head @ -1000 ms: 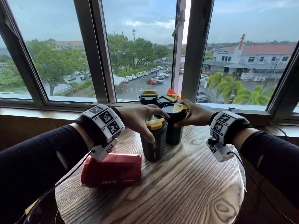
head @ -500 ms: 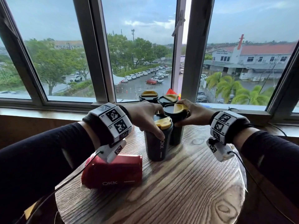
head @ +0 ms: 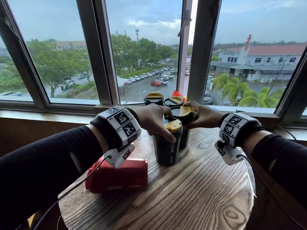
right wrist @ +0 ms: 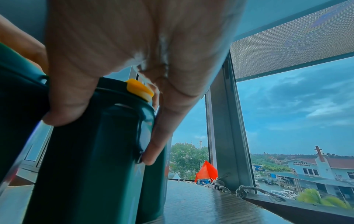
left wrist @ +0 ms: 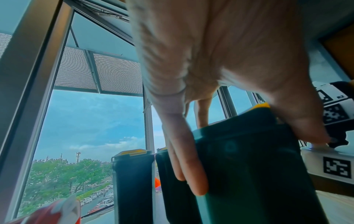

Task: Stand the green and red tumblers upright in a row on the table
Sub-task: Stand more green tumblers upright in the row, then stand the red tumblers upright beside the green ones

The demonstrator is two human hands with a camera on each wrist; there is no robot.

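A dark green tumbler (head: pixel 167 150) with a yellow lid stands upright on the round wooden table (head: pixel 191 196). My left hand (head: pixel 166 125) grips it from above at the lid, fingers (left wrist: pixel 191 178) down its side. Just behind it, a second green tumbler (head: pixel 185 138) stands upright, and my right hand (head: pixel 191 114) grips its top, fingers (right wrist: pixel 162 136) curled round the rim. Two more green tumblers (head: pixel 153 98) (head: pixel 173 102) stand behind those, toward the window. A red tumbler (head: pixel 119 178) lies on its side at the table's left front, under my left wrist.
The window sill (head: pixel 49 113) and window frames run close behind the table. A knotted cord (right wrist: pixel 239 192) lies along the sill at the right. Bare wood (head: pixel 207 180) spreads right of and in front of the tumblers.
My left hand and the near green tumbler have shifted slightly right, closer to the second green tumbler. The right hand stays on its tumbler. The red tumbler has not moved.
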